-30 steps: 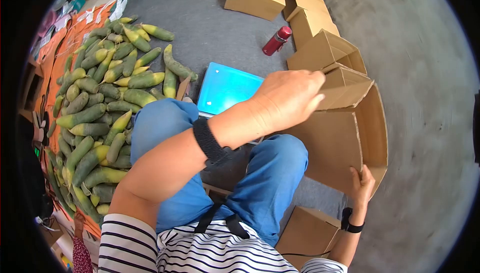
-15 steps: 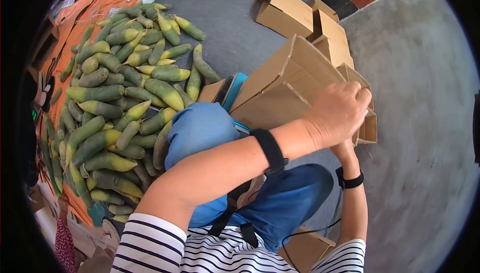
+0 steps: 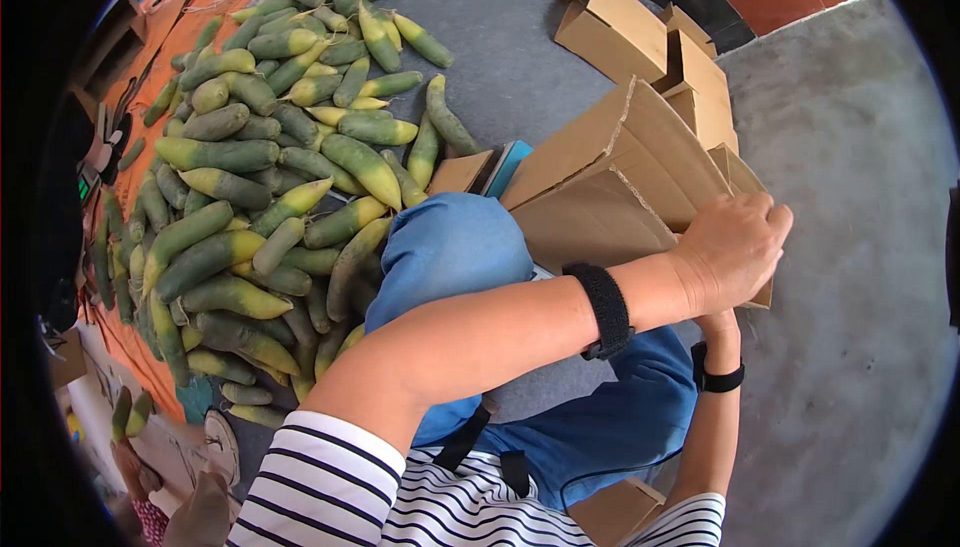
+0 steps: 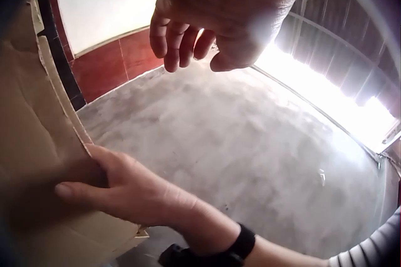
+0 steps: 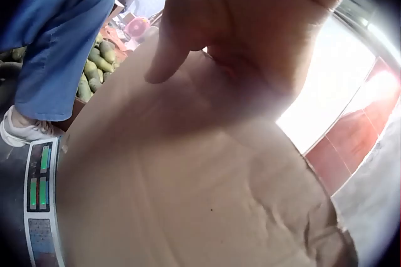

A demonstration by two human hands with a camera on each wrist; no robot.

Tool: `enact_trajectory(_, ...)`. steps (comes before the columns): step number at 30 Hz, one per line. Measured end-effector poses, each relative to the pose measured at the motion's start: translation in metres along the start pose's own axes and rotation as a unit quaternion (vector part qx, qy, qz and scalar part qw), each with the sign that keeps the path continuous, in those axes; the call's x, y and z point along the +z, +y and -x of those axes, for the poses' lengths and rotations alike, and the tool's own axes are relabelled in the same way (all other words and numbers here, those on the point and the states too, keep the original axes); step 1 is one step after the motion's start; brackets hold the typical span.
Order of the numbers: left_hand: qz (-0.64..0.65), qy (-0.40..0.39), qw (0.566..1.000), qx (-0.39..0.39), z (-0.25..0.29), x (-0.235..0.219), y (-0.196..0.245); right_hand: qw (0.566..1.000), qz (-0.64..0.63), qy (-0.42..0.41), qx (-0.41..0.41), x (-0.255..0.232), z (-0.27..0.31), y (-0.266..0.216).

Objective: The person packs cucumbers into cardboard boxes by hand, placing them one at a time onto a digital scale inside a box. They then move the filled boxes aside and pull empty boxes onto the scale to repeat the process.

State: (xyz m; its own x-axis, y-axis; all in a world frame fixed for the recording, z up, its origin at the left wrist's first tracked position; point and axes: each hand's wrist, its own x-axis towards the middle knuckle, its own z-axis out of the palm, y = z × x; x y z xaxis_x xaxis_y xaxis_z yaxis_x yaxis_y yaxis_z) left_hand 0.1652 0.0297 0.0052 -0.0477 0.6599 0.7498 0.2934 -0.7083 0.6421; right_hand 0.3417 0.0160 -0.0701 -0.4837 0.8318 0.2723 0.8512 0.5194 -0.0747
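Observation:
An open cardboard box stands tilted in front of the person's knees, over a scale with a blue top. The right hand grips the box's edge, its thumb against the cardboard face; in the head view it is mostly behind the left wrist. In the left wrist view the left hand hangs in the air with loosely bent fingers and nothing in them. The head view shows that left hand crossing in front of the box's right side. Green figures light the scale's display.
A large heap of green radishes lies to the left on an orange sheet. More cardboard boxes stand along the far right, beside a grey concrete floor. Another person's hand shows at lower left, near two radishes.
The right hand has swung the cardboard box from the right side over to the blue-topped scale. The left hand has moved right, across the box. The head view has shifted too.

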Motion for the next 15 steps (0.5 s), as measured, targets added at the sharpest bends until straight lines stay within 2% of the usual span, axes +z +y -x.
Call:
enact_trajectory(4, 0.052, 0.021, 0.998, -0.033, -0.012, -0.023, 0.011, 1.0, 0.002, -0.023, -0.003, -0.001, 0.001, 0.0)
enact_trajectory(5, 0.076, 0.003, 0.997, -0.034, -0.016, -0.03, 0.013, 1.0, 0.002, -0.027, 0.003, -0.002, 0.001, 0.001)
enact_trajectory(6, 0.101, -0.017, 0.994, -0.035, -0.022, -0.044, 0.015, 0.999, 0.003, -0.03, 0.011, -0.003, 0.0, 0.001)
enact_trajectory(7, 0.088, -0.075, 0.992, -0.056, -0.03, -0.074, 0.023, 0.999, 0.004, -0.032, 0.022, -0.003, -0.001, 0.001)
enact_trajectory(8, 0.102, -0.047, 0.993, -0.026, -0.037, -0.081, 0.014, 0.999, 0.003, -0.034, 0.032, -0.004, -0.003, 0.001)
enact_trajectory(9, 0.039, -0.057, 0.996, -0.049, -0.043, -0.107, 0.019, 0.994, -0.021, -0.056, 0.095, -0.018, -0.017, -0.025)
enact_trajectory(11, -0.102, -0.07, 0.979, 0.159, -0.029, -0.17, -0.026, 0.994, -0.045, -0.026, 0.098, -0.02, -0.021, -0.03)
enact_trajectory(12, -0.063, -0.07, 0.981, 0.171, -0.041, -0.185, -0.011, 0.996, -0.052, 0.0, 0.078, -0.019, -0.02, -0.027)
enact_trajectory(13, -0.046, -0.022, 0.996, 0.078, -0.037, -0.194, -0.011, 0.994, -0.056, 0.004, 0.09, -0.02, -0.021, -0.024)
enact_trajectory(14, 0.003, -0.007, 0.997, -0.071, -0.038, -0.213, -0.013, 0.994, -0.059, 0.017, 0.086, -0.021, -0.022, -0.023)
enact_trajectory(15, -0.027, -0.01, 0.988, -0.149, -0.029, -0.226, -0.026, 0.994, -0.064, 0.027, 0.079, -0.023, -0.022, -0.024)
